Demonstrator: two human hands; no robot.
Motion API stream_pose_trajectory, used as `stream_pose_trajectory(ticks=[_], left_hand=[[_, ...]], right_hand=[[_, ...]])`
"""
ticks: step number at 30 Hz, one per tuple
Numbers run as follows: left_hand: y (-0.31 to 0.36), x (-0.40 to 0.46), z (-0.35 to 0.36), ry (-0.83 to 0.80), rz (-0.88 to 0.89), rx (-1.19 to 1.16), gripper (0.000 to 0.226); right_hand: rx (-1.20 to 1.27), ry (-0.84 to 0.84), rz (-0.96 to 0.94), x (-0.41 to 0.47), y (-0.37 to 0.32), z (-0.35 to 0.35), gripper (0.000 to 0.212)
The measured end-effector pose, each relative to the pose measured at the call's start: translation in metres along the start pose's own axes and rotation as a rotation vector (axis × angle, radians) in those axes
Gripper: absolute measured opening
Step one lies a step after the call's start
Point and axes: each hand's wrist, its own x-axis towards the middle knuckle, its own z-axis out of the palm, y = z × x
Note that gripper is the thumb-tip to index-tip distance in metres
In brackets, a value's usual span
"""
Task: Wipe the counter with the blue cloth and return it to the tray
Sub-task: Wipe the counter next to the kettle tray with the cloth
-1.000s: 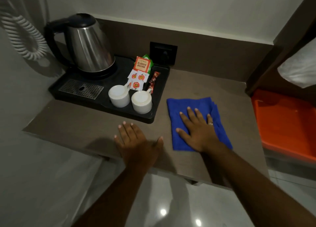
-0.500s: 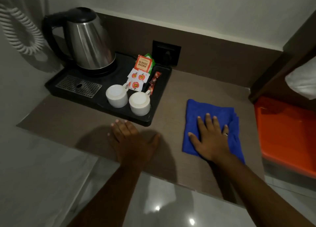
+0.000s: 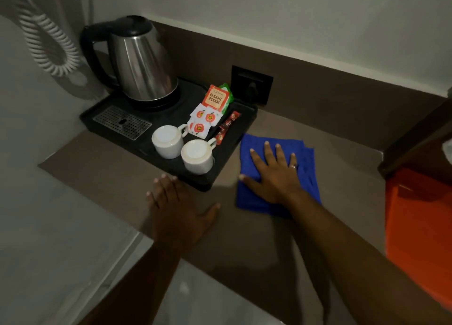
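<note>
Blue cloth (image 3: 307,178) flat beneath right fingers (image 3: 269,153)

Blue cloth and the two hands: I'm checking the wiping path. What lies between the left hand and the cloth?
In the head view, only bare brown counter separates the left hand from the blue cloth; the tray's corner sits just behind.

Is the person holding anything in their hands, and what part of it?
Nothing is gripped. The right hand lies flat, fingers spread, pressing down on the middle of the blue cloth. The left hand rests flat on the bare counter.
</note>
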Motion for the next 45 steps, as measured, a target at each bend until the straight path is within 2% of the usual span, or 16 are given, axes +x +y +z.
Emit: stream_pose_trajectory(ticks=[3,7,11,17,23,29,32,34,37,40,43,45], left_hand=[[-0.001,-0.004,-0.008,-0.013,0.015,0.017,0.126],[-0.002,-0.003,-0.010,-0.025,0.004,0.015,0.128],[-0.002,-0.002,-0.004,-0.031,-0.011,0.022,0.131],[-0.003,0.000,0.003,-0.018,0.016,0.022,0.131],[-0.006,0.001,-0.001,-0.011,0.037,0.046,0.131],[-0.011,0.004,0.000,-0.101,0.034,0.028,0.137],[-0.009,0.004,-0.001,-0.107,0.029,0.030,0.137],[-0.008,0.002,-0.003,-0.097,0.035,0.038,0.136],[-0.007,-0.001,-0.006,-0.062,0.045,0.046,0.133],[-0.003,-0.002,-0.007,-0.029,0.030,0.054,0.133],[0.002,-0.002,-0.008,-0.029,0.002,0.053,0.132],[0.002,-0.002,-0.008,-0.015,-0.003,0.034,0.130]], right_hand=[[0.016,-0.027,0.014,0.026,0.037,-0.018,0.094],[0.014,0.034,0.250,0.015,0.092,-0.015,0.099],[0.021,0.050,0.361,-0.039,0.086,-0.007,0.101],[0.008,0.058,0.140,-0.052,0.022,0.008,0.090],[-0.005,-0.008,-0.134,0.016,0.067,-0.018,0.089],[0.068,0.043,0.034,0.027,0.141,-0.034,0.099],[0.035,0.034,0.113,0.017,0.160,-0.034,0.087],[0.009,0.065,0.212,0.008,0.165,-0.031,0.088],[0.039,0.091,0.422,-0.022,0.161,-0.021,0.103],[0.069,0.090,0.496,-0.063,0.133,-0.009,0.106],[0.060,0.083,0.435,-0.100,0.070,0.005,0.101],[0.077,0.068,0.282,-0.116,0.020,0.015,0.096]])
